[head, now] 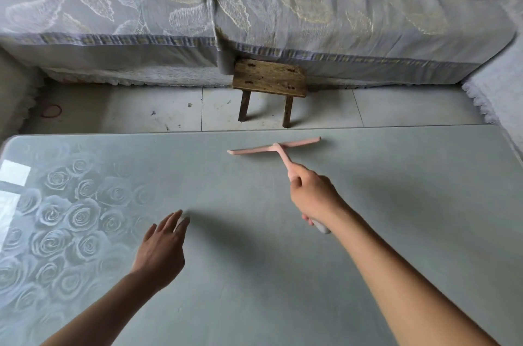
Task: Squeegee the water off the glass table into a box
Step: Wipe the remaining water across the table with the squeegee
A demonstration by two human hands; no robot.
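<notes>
Head view: right hand (312,194) grips handle of pink squeegee (274,148), fingers curled round it; blade rests on glass table (254,275) near far edge. Left hand (161,249) hovers over glass, fingers straight, holding nothing. Rose pattern on table's left. Beyond table: wooden stool (270,81), sofa (339,20) under leaf-patterned cover.

squeegee (274,147): 1 | glass table (254,275): 1 | stool (269,79): 1 | hands: 2

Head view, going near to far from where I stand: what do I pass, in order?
Nearest first: left hand → right hand → blade of the pink squeegee → far edge of the glass table → wooden stool → covered sofa.
</notes>
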